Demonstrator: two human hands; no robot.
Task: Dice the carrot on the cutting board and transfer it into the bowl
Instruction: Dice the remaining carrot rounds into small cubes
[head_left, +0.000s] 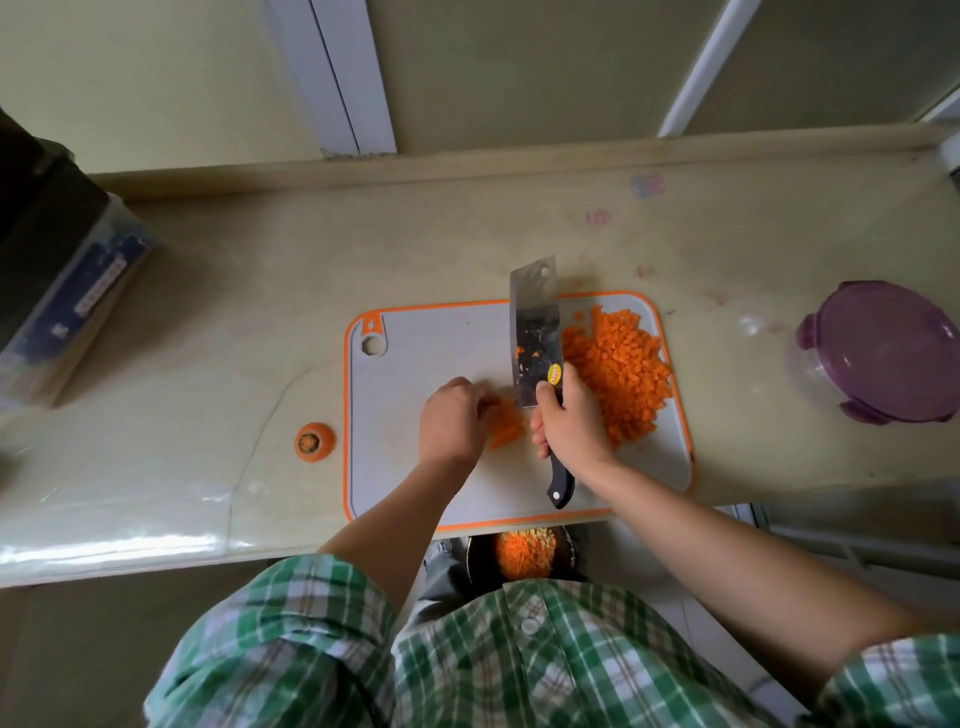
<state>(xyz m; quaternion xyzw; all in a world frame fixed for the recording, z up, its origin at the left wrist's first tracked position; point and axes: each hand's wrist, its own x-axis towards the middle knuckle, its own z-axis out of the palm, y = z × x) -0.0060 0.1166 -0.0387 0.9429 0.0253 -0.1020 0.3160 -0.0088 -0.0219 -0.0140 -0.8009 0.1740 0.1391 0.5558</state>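
A grey cutting board (415, 467) with an orange rim lies on the counter. A heap of diced carrot (621, 376) covers its right side. My left hand (453, 418) holds down a bundle of carrot strips (506, 428) with curled fingers at the board's middle. My right hand (569, 415) grips the black handle of a cleaver (535, 332), whose blade stands just right of the strips. Below the counter edge, a dark bowl (569, 543) holding diced carrot shows partly behind my shirt.
A cut-off carrot top (314, 441) lies on the counter left of the board. A clear container with a purple lid (878, 348) stands at the right. A dark box (57, 275) sits at the far left. The wall runs along the back.
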